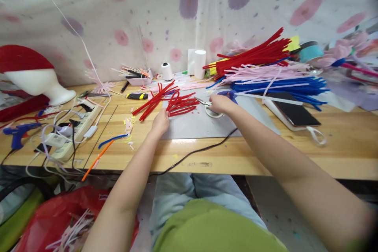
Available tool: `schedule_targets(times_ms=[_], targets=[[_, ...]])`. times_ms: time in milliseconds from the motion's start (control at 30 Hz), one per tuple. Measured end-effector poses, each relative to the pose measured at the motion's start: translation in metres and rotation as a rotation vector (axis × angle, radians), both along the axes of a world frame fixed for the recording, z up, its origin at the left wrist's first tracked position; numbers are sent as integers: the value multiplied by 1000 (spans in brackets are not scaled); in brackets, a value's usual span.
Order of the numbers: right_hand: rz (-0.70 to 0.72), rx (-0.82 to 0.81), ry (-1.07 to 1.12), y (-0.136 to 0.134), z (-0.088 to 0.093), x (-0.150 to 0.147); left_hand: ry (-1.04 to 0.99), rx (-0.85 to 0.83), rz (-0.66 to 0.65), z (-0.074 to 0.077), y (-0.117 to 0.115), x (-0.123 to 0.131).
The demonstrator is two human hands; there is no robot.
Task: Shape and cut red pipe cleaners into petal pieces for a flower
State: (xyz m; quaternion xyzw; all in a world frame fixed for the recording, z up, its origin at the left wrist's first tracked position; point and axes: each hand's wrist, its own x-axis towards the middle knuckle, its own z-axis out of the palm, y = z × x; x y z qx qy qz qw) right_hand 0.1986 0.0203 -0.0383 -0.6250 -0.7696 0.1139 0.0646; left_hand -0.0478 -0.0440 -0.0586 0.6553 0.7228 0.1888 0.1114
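My left hand (161, 122) is closed at the near left end of several bent red pipe cleaners (183, 105), over the left part of a grey mat (189, 130). My right hand (220, 104) grips a pair of scissors (213, 114) with white handles, its blades pointing left at the ends of the red pipe cleaners. Whether the blades are apart is hard to make out. More red pipe cleaner pieces (152, 104) lie loose just beyond my left hand. Tiny red bits are scattered on the mat below the blades.
Behind my right hand are a blue glue gun (230, 94) and bundles of red (254, 57), pink and blue (280, 88) pipe cleaners. A phone (297, 111) lies right. To the left are a power strip (76, 134), another glue gun (19, 134) and a white head form (35, 84). A black cable (195, 151) crosses the front.
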Motion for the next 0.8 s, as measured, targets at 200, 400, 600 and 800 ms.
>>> schedule_targets(times_ms=[200,400,600,800], targets=[[4,84,-170,-11,-14,-5,101,-1,29,-8,3,-4],[-139,-125,493,-1,-14,5,120,-9,49,-10,0,-4],[-43,-717,1399,-15,-3,-2,148,-41,47,-11,0,1],[51,-1201,1586,-14,-8,-23,161,-62,158,-8,7,11]])
